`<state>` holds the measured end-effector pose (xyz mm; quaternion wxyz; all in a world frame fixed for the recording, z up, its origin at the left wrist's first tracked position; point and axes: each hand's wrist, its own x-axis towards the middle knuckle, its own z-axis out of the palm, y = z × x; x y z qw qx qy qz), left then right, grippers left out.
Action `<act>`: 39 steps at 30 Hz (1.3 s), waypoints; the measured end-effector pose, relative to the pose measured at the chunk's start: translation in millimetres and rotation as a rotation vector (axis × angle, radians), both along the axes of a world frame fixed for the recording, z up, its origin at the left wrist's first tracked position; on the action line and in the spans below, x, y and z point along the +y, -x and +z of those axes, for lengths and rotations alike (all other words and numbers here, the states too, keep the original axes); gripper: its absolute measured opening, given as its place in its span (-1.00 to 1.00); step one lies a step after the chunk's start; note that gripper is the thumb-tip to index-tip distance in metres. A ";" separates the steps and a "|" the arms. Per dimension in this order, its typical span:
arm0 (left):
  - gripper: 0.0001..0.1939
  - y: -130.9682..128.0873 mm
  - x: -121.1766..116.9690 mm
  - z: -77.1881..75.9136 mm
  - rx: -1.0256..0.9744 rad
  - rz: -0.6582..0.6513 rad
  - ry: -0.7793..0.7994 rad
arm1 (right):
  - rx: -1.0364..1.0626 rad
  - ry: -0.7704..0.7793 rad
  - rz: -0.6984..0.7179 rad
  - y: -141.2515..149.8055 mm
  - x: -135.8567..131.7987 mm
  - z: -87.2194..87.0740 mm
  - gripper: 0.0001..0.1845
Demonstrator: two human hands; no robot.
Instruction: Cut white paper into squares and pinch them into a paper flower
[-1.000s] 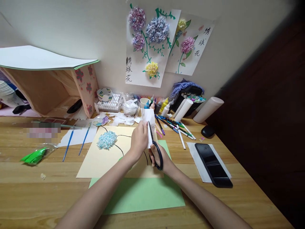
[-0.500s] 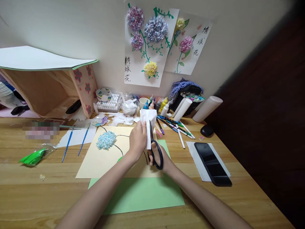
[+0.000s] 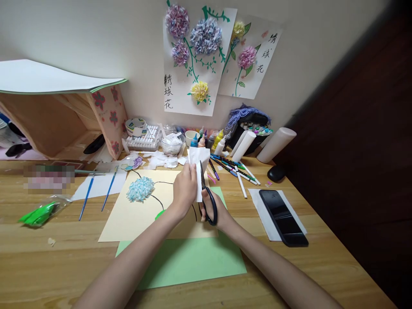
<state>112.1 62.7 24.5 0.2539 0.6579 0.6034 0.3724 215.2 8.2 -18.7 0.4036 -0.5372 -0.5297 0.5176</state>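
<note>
My left hand (image 3: 186,185) is closed on a strip of folded white paper (image 3: 199,155), held upright above the table. My right hand (image 3: 219,210) grips black-handled scissors (image 3: 210,211), whose blades point up along the paper's right part. Whether the blades are fully together cannot be made out. Below both hands lies a cream sheet (image 3: 119,221) with drawn black stems and a raised light-blue paper flower (image 3: 140,189). Part of a bright green shape (image 3: 160,213) shows beside my left wrist. A green sheet (image 3: 193,262) lies beneath the cream one.
Torn white paper (image 3: 162,159), a glass bowl (image 3: 171,146), paint bottles (image 3: 219,146) and several pens (image 3: 246,172) stand or lie behind my hands. At right are a phone (image 3: 283,219) and a mouse (image 3: 277,173). Paintbrushes (image 3: 86,197) and a green-filled plastic bag (image 3: 40,213) lie left.
The whole view has shifted slightly, so most things sit a little further left. Both hands keep their holds; the scissors' handles look closer together than before.
</note>
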 end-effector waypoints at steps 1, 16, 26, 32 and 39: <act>-0.69 -0.3 -0.3 0.2 -0.009 -0.007 0.007 | -0.003 -0.001 0.009 -1.2 0.9 0.8 -0.37; -0.74 5.5 10.6 3.0 -0.449 -0.063 -0.067 | -0.101 -0.118 0.089 -11.8 2.5 14.2 -0.37; -0.75 7.2 7.2 6.9 -0.270 0.040 -0.188 | -0.125 -0.130 0.164 -7.8 -3.8 14.4 -0.40; -0.73 3.1 -0.4 5.2 -0.117 0.085 -0.164 | -0.083 -0.107 0.165 -5.5 -5.8 16.6 -0.38; -0.73 2.1 -1.9 5.0 -0.097 0.091 -0.138 | -0.108 -0.106 0.131 -3.3 -6.9 15.5 -0.39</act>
